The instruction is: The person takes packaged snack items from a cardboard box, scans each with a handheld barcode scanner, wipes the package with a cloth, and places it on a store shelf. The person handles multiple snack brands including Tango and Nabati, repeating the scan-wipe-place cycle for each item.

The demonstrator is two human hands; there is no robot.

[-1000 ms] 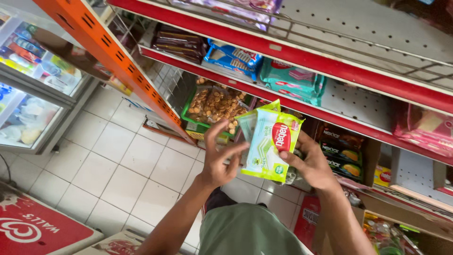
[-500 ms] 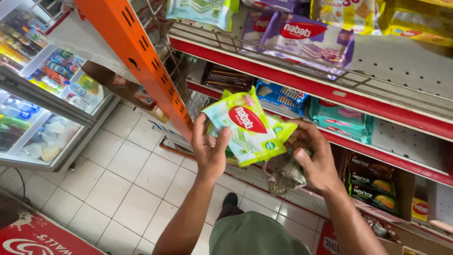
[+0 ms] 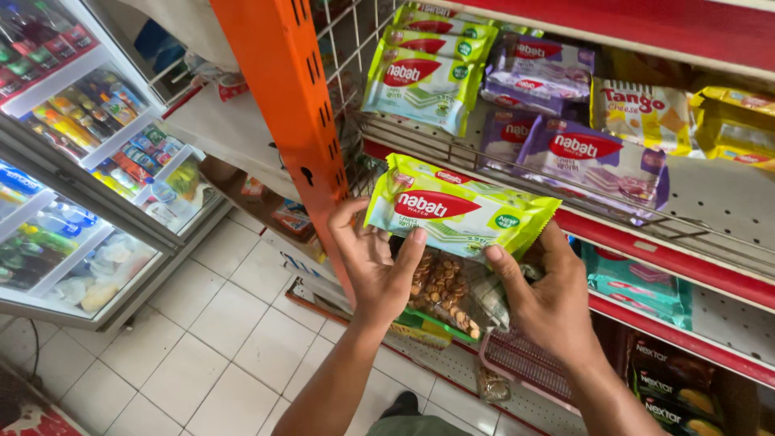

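Green wafer packet (image 3: 460, 211) held flat between both hands, just in front of the wire front edge of the upper shelf (image 3: 517, 173), below the stacked packets there

Left hand (image 3: 375, 262) under the packet's left end, fingers curled up around that end, thumb pressed against the underside; closed on the packet, not a tight fist

Right hand (image 3: 545, 303) under the packet's right end, thumb up against the lower face, remaining fingers behind and mostly hidden; whether anything else is clutched in that palm cannot be told

On the upper shelf, left part: stack of matching green wafer packets (image 3: 420, 81), leaning toward the front rail. Just beside them to the right, purple wafer packets (image 3: 581, 157), one lying flat near the front edge. Further right, yellow wafer packets (image 3: 646, 113)

Orange upright post (image 3: 291, 121) just left of the left hand, touching or nearly so

Below the hands, bag of mixed nuts (image 3: 444, 291) on a lower shelf; teal packets (image 3: 638, 282) to the right on the red-edged shelf

Far left: glass-door drinks cooler (image 3: 81, 186), standing on the white tiled floor (image 3: 210, 339)
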